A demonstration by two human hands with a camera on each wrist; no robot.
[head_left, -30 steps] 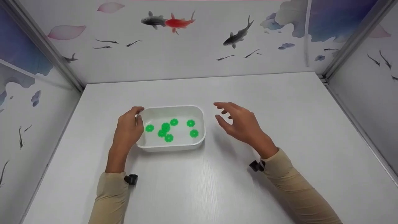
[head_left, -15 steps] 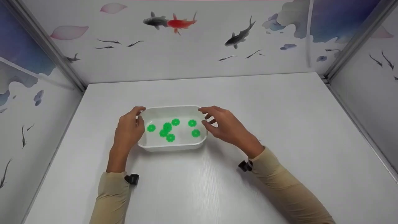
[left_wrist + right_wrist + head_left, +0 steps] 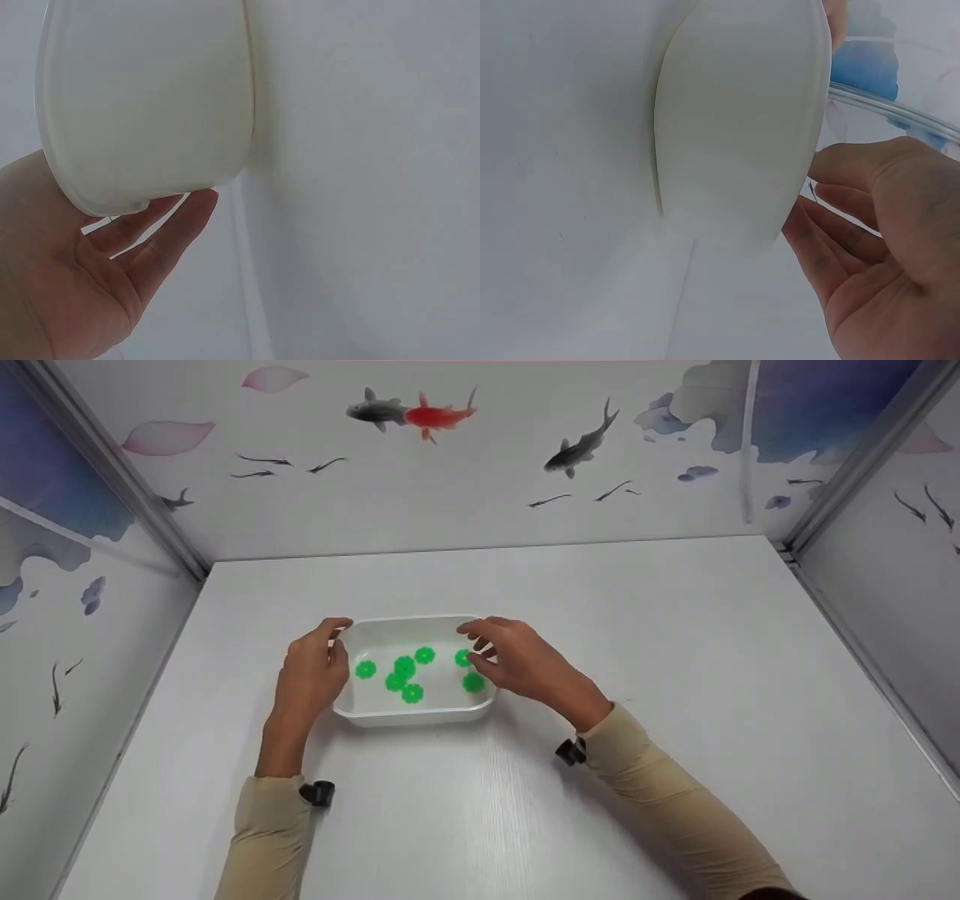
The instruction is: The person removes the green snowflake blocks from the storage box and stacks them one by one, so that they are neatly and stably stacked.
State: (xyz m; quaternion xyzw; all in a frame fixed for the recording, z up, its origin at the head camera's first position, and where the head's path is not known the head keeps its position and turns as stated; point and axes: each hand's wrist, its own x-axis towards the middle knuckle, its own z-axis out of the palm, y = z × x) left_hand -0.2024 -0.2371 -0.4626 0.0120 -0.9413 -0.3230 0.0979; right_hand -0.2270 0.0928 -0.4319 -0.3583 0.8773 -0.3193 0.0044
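The green flower-shaped pieces (image 3: pixel 425 655) lie scattered inside the white round-cornered tub (image 3: pixel 420 716), some clustered near its middle; they look light and stiff (perhaps a little slick), best pinched by their scalloped edges. The left hand (image 3: pixel 306 667) grips the tub's left end at the rim, while the right hand (image 3: pixel 529 660) hangs over the right end, fingers apart, grasping nothing visible. The tub, probably light plastic, stands on the white table (image 3: pixel 435 795), easiest held by its rim.
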